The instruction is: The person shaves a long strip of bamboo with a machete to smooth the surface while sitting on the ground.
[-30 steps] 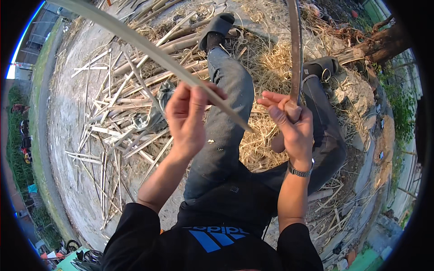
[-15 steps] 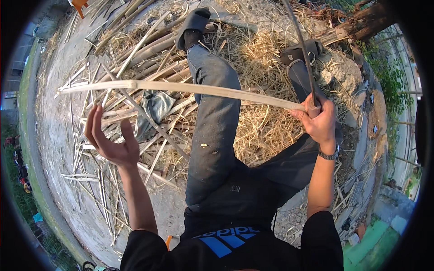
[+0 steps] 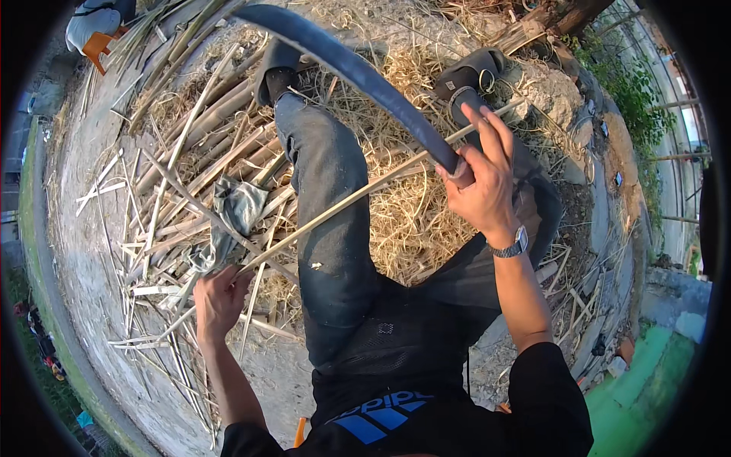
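My left hand (image 3: 219, 298) is closed round the lower left part of a long, thin bamboo strip (image 3: 335, 212). The strip slants up across my left thigh, edge toward me, and passes behind the blade to my right hand's fingers. In my right hand (image 3: 481, 179) is the short handle of a large curved knife (image 3: 350, 72); its dark blade arcs up and to the left. Thumb and palm grip the handle, while a couple of fingers stretch upward beside the strip. Whether those fingers touch the strip I cannot tell.
Bamboo poles and split lengths (image 3: 205, 171) lie piled at my left, with a grey-green cloth (image 3: 240, 202) on them. Curly shavings (image 3: 411, 228) cover the ground between my legs. A thick log (image 3: 533, 27) lies far right. Someone in pale clothing sits on an orange chair (image 3: 97, 49), far left.
My left hand has gone from open to gripping the strip. The strip has swung from nearly level to a slant, its left end lower. The knife blade has tipped left across the view.
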A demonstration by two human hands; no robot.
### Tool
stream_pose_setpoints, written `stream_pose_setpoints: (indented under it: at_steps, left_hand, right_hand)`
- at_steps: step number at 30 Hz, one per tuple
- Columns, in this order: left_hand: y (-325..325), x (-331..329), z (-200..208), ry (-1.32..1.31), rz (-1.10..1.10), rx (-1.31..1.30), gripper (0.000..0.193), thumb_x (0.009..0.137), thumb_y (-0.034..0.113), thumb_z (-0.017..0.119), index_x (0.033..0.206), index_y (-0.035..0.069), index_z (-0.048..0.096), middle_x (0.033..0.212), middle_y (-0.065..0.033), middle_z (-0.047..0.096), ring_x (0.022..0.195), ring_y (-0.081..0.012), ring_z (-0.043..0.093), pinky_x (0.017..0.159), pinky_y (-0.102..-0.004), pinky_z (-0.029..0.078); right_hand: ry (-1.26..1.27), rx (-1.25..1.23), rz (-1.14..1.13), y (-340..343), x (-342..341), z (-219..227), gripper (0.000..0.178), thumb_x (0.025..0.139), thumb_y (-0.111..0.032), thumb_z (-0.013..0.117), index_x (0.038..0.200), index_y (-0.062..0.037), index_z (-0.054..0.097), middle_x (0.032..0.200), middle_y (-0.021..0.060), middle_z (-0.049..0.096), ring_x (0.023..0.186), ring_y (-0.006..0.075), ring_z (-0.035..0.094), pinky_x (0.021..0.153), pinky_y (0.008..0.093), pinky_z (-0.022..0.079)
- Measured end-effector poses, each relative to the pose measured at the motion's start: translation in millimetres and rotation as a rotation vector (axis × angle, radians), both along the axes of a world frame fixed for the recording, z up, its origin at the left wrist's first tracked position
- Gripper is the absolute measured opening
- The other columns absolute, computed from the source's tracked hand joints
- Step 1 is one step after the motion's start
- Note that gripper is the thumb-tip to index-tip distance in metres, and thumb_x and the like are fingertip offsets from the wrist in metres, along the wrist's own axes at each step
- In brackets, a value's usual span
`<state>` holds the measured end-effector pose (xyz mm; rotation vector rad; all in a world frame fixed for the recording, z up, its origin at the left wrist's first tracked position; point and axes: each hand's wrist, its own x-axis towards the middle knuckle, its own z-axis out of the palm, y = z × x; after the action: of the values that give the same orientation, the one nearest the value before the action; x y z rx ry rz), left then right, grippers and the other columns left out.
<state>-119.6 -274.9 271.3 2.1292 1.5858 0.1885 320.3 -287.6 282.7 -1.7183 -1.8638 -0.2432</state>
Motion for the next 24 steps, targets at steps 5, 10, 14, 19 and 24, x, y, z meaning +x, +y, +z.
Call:
stream_pose_setpoints:
  at_steps: [5, 10, 14, 19, 24]
  left_hand:
    - [-24, 67, 4, -0.092, -0.076, -0.063, 0.027, 0.095, 0.018, 0.068, 0.076, 0.003, 0.057, 0.062, -0.0184, 0.06, 0.056, -0.0394, 0.06, 0.053, -0.0459, 0.046]
    - [-27, 84, -9, -0.108, -0.109, 0.006, 0.024, 0.099, 0.022, 0.064, 0.085, 0.003, 0.057, 0.066, -0.0216, 0.061, 0.062, -0.0436, 0.062, 0.055, -0.0505, 0.047]
    - [-34, 70, -6, -0.096, -0.069, -0.061, 0.025, 0.1, 0.02, 0.062, 0.087, 0.0, 0.058, 0.064, -0.0214, 0.059, 0.062, -0.0427, 0.06, 0.058, -0.0476, 0.046]
    - [-43, 74, 10, -0.03, -0.044, -0.04, 0.029, 0.101, 0.025, 0.062, 0.085, 0.002, 0.057, 0.061, -0.0209, 0.059, 0.058, -0.0431, 0.061, 0.054, -0.0501, 0.047]
    - [-36, 90, 7, 0.059, -0.103, -0.022, 0.029, 0.102, 0.029, 0.061, 0.088, 0.004, 0.059, 0.063, -0.0196, 0.062, 0.057, -0.0414, 0.064, 0.052, -0.0499, 0.049]
  right_hand:
    - [0.364, -0.53, 0.138, -39, -73, -19, 0.033, 0.083, -0.033, 0.082, 0.087, -0.0083, 0.061, 0.064, 0.0072, 0.066, 0.06, 0.0303, 0.069, 0.053, 0.0401, 0.054]
    - [0.405, -0.722, 0.241, -52, -107, -33, 0.06, 0.089, -0.067, 0.065, 0.076, -0.0088, 0.062, 0.059, 0.0042, 0.067, 0.055, 0.0279, 0.069, 0.049, 0.039, 0.054]
    - [0.232, -0.566, 0.061, -24, -48, -74, 0.07, 0.092, -0.076, 0.054, 0.068, -0.0098, 0.059, 0.05, 0.0053, 0.058, 0.047, 0.0289, 0.063, 0.042, 0.0402, 0.047]
    - [0.417, -0.44, -0.202, 43, 56, -93, 0.078, 0.101, -0.069, 0.044, 0.054, -0.0075, 0.052, 0.041, 0.0033, 0.043, 0.038, 0.0202, 0.048, 0.04, 0.0372, 0.033]
    - [0.536, -0.755, 0.2, -31, -60, -56, 0.075, 0.097, -0.072, 0.05, 0.063, -0.0058, 0.06, 0.047, 0.0073, 0.052, 0.043, 0.0265, 0.057, 0.042, 0.0385, 0.042]
